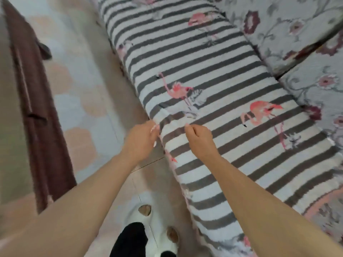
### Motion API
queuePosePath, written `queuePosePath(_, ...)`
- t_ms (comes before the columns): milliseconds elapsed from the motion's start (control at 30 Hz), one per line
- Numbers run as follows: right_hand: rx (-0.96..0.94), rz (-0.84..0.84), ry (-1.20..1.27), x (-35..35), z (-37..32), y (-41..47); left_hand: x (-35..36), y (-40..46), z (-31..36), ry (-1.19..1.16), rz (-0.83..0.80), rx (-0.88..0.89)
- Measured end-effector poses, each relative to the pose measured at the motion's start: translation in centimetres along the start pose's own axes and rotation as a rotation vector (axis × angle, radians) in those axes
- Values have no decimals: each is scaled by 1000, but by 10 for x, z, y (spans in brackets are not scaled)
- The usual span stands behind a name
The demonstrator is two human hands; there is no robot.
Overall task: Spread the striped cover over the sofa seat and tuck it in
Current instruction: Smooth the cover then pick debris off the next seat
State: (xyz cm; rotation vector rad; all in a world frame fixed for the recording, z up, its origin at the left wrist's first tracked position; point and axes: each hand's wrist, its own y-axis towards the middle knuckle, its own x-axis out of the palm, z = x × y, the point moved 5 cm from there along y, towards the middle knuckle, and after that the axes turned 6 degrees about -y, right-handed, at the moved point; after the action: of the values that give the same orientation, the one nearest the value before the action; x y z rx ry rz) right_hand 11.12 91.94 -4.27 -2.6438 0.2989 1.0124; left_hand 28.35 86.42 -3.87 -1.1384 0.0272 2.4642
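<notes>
The grey-and-white striped fleece cover with pink flamingo prints (213, 75) lies spread along the sofa seat, draping over its front edge. The left hand (142, 140) has its fingers curled, pinching the cover at the front edge fold. The right hand (199, 138), just beside it, pinches the cover's top surface between thumb and curled fingers. Beyond the fingers, floral grey back cushions (289, 32) adjoin the cover.

Patterned rug (83, 101), floral cushions (289, 34), perhaps a slipper (148, 219).
</notes>
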Motion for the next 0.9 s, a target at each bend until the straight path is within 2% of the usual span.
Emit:
queuePosePath(133,-141,-208,-28,82,-50,-20,-34,-70,-92,-88,98,-268)
queuePosePath(300,-165,-547,-125,204,-91,-82,-55,-192,-185,-84,177,-528)
queuePosePath(400,-60,-750,-93,277,-101,-130,-59,-266,-240,-144,236,-737)
queuePosePath(467,29,-819,-47,316,-104,-157,-59,-307,-271,-194,280,-852)
queuePosePath(733,207,-988,-111,437,-103,-250,-32,-425,-373,-423,366,-1149)
queuePosePath(900,404,-939,-12,499,-105,-275,-13,-445,-428,-696,443,-1203)
